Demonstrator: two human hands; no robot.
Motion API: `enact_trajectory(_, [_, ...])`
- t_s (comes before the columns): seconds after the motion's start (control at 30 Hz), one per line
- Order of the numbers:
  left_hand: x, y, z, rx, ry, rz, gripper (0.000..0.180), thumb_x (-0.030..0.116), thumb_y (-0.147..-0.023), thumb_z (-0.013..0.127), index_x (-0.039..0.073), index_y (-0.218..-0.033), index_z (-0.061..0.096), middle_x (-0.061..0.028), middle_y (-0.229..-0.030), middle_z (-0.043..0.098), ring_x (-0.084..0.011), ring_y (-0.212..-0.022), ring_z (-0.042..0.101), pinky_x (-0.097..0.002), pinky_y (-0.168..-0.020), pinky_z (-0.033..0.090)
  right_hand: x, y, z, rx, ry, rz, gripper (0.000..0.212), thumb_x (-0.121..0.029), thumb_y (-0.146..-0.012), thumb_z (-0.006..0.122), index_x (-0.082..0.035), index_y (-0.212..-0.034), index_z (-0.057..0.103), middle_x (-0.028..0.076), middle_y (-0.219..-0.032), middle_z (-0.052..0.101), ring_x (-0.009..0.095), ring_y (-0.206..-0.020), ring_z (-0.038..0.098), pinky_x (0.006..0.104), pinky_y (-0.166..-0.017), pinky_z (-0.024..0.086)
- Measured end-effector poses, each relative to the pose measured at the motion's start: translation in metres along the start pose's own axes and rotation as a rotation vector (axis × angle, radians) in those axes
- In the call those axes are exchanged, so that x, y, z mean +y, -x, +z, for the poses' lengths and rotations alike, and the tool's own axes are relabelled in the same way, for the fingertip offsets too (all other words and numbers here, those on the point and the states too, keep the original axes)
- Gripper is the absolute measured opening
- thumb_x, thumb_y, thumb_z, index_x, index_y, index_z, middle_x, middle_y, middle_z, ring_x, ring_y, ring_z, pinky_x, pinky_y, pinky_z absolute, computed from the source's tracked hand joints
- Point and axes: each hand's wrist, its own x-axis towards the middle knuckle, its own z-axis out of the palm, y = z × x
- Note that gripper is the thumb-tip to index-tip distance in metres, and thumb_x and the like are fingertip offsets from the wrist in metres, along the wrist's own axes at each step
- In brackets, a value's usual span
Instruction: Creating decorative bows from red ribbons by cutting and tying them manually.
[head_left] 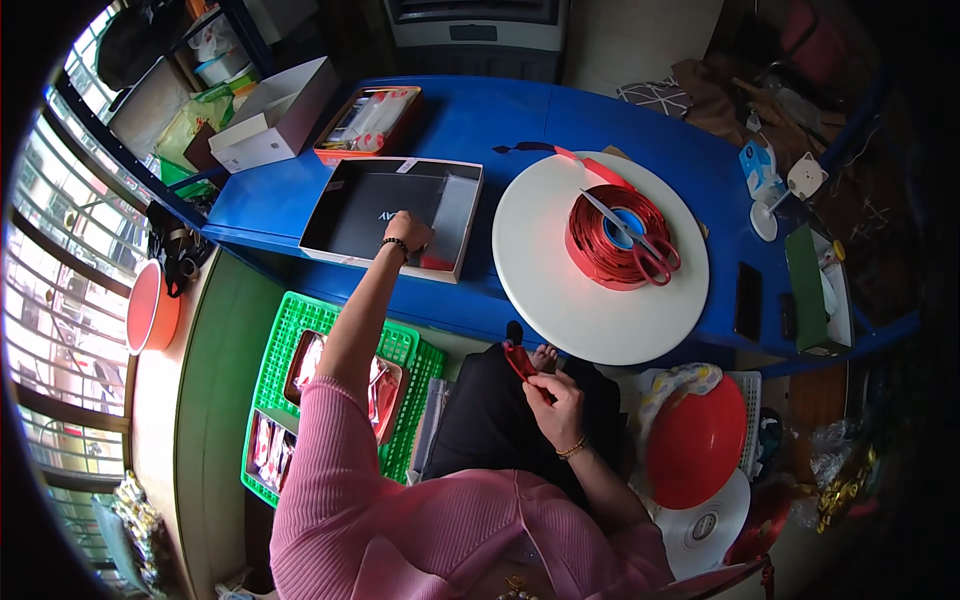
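My left hand (408,232) reaches into a shallow open box (462,172) on the blue table. Its fingers are curled in, and whatever they hold is hidden. Inside, a black sheet or lid (365,195) with pale lettering covers much of the bottom, and a small red piece lies close by the hand. Above my lap, my right hand (556,410) pinches a short folded piece of red ribbon (519,362). On the round white turntable (540,290) lies a large roll of red ribbon (592,255), with scissors (655,258) resting across it.
The blue table (480,110) also bears an orange tray (375,125) of small packets, a white carton (275,120), a phone (748,300) and a green box (815,290). Beside my knees stand a green basket (290,325) with filled trays and a red basin (695,445).
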Motion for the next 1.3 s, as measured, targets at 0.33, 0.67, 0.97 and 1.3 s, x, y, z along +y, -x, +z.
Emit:
enact_trajectory(0.33, [0.031,0.043,-0.010,0.455,-0.249,0.217,0.019,0.012,-0.070,0.053,0.005,-0.077,0.069,-0.0178,-0.085,0.066,-0.0333,-0.080,0.064,-0.0374,-0.073,0.052,0.001,0.011,-0.004,-0.039,0.041,-0.006,0.008,-0.008,-0.072,0.069,-0.003,-0.076,0.065,0.011,-0.079,0.067,0.025,-0.074,0.064,0.0373,-0.082,0.043])
enact_trajectory(0.67, [0.005,0.099,-0.027,0.256,1.003,0.125,0.019,0.021,-0.072,0.071,0.005,-0.081,0.067,0.0017,-0.064,0.054,-0.0067,-0.057,0.048,-0.0204,-0.051,0.036,0.002,-0.002,-0.017,0.021,0.079,-0.058,0.008,-0.005,-0.071,0.069,-0.004,-0.077,0.065,0.010,-0.078,0.066,0.025,-0.073,0.062,0.0331,-0.078,0.045])
enact_trajectory(0.97, [0.004,0.121,-0.029,0.030,1.409,0.215,0.011,0.016,-0.084,0.058,0.006,-0.087,0.060,-0.0075,-0.087,0.065,-0.0153,-0.081,0.062,-0.0244,-0.066,0.045,-0.010,-0.008,-0.012,0.009,0.026,-0.079,0.008,-0.004,-0.070,0.070,-0.002,-0.076,0.065,0.010,-0.078,0.066,0.026,-0.075,0.062,0.0346,-0.081,0.045])
enact_trajectory(1.3, [0.002,0.181,0.026,-0.156,1.481,-0.008,0.013,0.019,-0.084,0.060,0.006,-0.087,0.061,-0.0032,-0.083,0.062,-0.0130,-0.082,0.059,-0.0272,-0.071,0.043,-0.032,-0.024,-0.009,0.026,0.141,-0.272,0.009,-0.005,-0.071,0.070,-0.004,-0.078,0.064,0.009,-0.079,0.066,0.023,-0.075,0.064,0.0372,-0.083,0.042])
